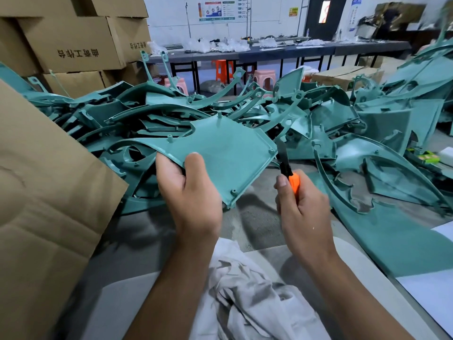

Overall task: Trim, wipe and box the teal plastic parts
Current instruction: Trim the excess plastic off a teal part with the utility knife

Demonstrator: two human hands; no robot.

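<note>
My left hand point(190, 190) grips the near left edge of a flat teal plastic panel point(225, 153), thumb on top, holding it up over the table. My right hand point(299, 204) grips an orange-handled knife point(288, 168). Its dark blade points up and touches the panel's right edge near a corner. A white cloth point(247, 288) lies crumpled below my forearms. Behind the held panel a large heap of teal parts point(282, 114) covers the table.
An open cardboard box flap point(49, 197) rises at the left. Stacked cartons point(73, 40) stand at the back left. More teal parts point(392, 180) spread to the right, with a white sheet point(431, 288) at the right edge. Benches and stools stand far behind.
</note>
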